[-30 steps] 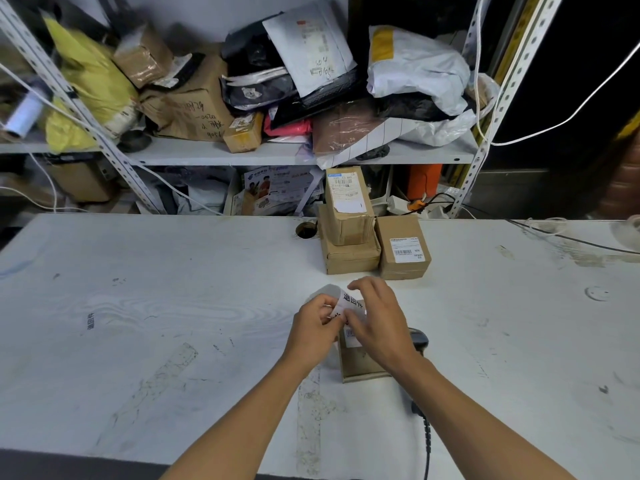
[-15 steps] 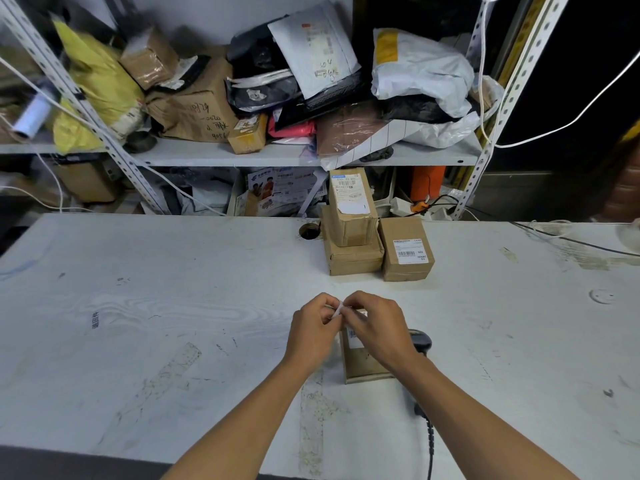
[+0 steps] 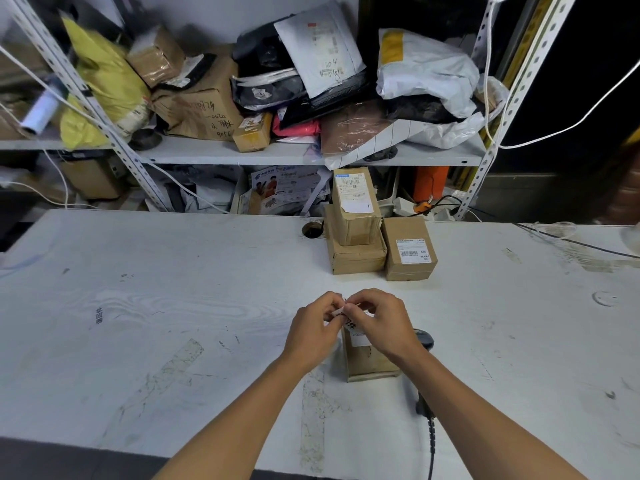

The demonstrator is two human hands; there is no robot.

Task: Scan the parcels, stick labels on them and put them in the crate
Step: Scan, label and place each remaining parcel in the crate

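Label is being pinched by curled fingertips of left hand and right hand above parcel; backing should be peeled slowly, label kept flat.

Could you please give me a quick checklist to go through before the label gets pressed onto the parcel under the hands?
1. Label held: ok, pinched between left hand and right hand.
2. Backing peeled off: cannot tell, fingers cover it.
3. Parcel in place: ok, flat on the table beneath the hands.
4. Existing white label free for scanning: cannot tell, partly hidden.
5. Scanner close: ok, right of the parcel.
6. Crate ready: cannot tell, none in view.
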